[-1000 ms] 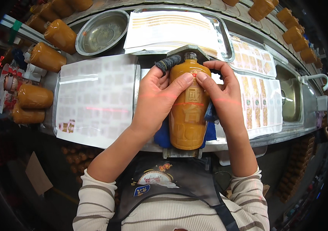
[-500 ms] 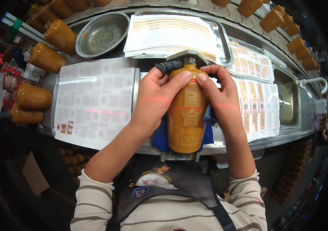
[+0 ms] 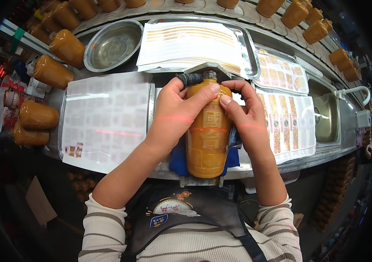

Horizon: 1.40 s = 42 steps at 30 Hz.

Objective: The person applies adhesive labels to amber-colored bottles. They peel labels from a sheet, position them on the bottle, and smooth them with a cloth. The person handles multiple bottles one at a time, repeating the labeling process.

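Observation:
An amber-brown bottle (image 3: 207, 146) with raised characters lies in front of me, its threaded neck pointing away. My left hand (image 3: 175, 105) wraps the left of its shoulder, thumb pressed on the front just below the neck. From the right, my right hand (image 3: 247, 107) grips the same shoulder, its thumb beside the left one. A small red label (image 3: 217, 98) shows between the thumbs, mostly covered. Blue cloth (image 3: 178, 162) is under the bottle, and a metal plate (image 3: 214, 67) stands behind its neck. A dark fabric-wrapped piece (image 3: 189, 79) sits by my left fingers.
A translucent label sheet (image 3: 107, 111) lies on a tray at left. White sheets (image 3: 186, 46) with gold stripes fill a far tray; gold label sheets (image 3: 284, 122) lie at right beside a sink (image 3: 325, 111). A metal bowl (image 3: 114, 46) and several brown bottles (image 3: 53, 71) stand at left.
My thumbs have shifted slightly on the bottle's shoulder and now cover more of the red label. Bottles on the far conveyor have moved left. The whole view has shifted a little.

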Available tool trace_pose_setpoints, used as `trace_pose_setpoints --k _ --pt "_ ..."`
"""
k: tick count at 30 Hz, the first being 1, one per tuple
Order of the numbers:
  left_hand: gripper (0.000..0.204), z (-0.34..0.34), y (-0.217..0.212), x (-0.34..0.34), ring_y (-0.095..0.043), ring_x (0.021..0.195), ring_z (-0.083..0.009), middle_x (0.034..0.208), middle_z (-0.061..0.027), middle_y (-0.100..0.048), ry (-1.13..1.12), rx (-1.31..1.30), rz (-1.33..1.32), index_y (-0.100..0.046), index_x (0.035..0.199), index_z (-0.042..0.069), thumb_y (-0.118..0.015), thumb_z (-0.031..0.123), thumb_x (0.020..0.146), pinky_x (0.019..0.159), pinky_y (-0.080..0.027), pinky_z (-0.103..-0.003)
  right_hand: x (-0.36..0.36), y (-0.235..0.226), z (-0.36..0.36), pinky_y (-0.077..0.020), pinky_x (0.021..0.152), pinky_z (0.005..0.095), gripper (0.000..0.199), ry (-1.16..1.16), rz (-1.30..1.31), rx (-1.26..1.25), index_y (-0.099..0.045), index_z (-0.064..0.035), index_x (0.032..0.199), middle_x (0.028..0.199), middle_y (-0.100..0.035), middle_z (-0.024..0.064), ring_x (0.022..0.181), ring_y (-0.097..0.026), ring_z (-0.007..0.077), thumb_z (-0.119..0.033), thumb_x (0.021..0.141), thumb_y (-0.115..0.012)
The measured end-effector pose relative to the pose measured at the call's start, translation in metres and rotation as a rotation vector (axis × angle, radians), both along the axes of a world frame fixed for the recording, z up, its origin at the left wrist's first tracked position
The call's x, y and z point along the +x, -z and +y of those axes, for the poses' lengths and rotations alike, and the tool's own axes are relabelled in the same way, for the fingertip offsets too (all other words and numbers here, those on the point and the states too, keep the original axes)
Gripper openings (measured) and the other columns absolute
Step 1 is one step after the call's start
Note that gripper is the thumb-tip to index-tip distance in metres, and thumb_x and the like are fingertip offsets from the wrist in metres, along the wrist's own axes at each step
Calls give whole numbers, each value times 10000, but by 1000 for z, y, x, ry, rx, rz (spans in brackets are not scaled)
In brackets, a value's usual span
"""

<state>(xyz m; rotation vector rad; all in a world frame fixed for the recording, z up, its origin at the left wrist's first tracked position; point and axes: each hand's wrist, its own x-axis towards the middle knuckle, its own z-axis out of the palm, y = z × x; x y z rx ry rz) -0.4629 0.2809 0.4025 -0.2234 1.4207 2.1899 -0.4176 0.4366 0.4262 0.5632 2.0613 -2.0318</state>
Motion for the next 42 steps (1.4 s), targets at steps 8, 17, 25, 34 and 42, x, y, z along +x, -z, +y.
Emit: trace_pose_setpoints --k 8,17,25,34,42 --pt "358 -2 2 -2 -666 948 -117 1074 -101 -705 28 -26 -7 -606 1137 -31 -761 201 912 831 -544 -258 -3 8 4 -468 572 189 361 9 9 19 -560 -34 1199 884 -678 55 693 -631 54 -183 914 -723" --pt "324 -4 -2 8 -660 1002 -122 1129 -105 -690 -14 79 -18 -599 1208 -15 -704 154 953 882 -548 -265 -11 6 3 -472 754 195 245 -30 26 166 -597 -27 1119 992 -626 22 886 -578 48 -177 940 -672" --pt "335 -5 -1 8 -656 1005 -122 1130 -109 -687 8 64 -4 -588 1223 -18 -696 157 958 877 -546 -269 -8 5 1 -460 730 190 232 -20 22 157 -593 -26 1100 971 -618 12 851 -565 42 -181 944 -668" --pt "381 -4 7 7 -648 1023 -122 1133 -114 -682 24 -28 72 -583 1191 -28 -732 214 937 897 -532 -264 -11 17 7 -413 867 213 252 -43 117 170 -612 -33 1089 992 -607 16 953 -539 74 -221 933 -673" --pt "571 -23 8 58 -557 1235 -199 1357 -196 -532 0 64 49 -420 1325 -71 -747 167 922 1048 -468 -333 52 17 7 -527 860 245 565 20 66 0 -441 13 1419 1323 -549 147 1011 -644 143 -187 947 -677"
